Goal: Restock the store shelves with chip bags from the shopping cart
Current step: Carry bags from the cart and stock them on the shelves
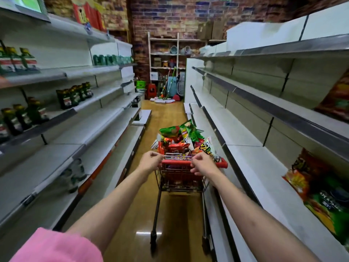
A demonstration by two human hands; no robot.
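A small shopping cart (pixel 180 178) with a red handle bar (pixel 176 161) stands in the aisle ahead of me. It is heaped with chip bags (pixel 181 138) in red, green and white. My left hand (pixel 151 160) grips the left end of the handle. My right hand (pixel 203 164) grips the handle further right. On the right-hand shelf (pixel 251 154) close to me lie two chip bags (pixel 321 193), red and green. Another chip bag (pixel 338 99) leans on the shelf above.
Grey shelves line both sides of the narrow aisle. The left shelves (pixel 75 114) carry dark green packets (pixel 73 96) and green cans (pixel 111 59). At the far end a wooden rack (pixel 166 53), mops and boxes stand against a brick wall. The wooden floor (pixel 166 114) runs ahead.
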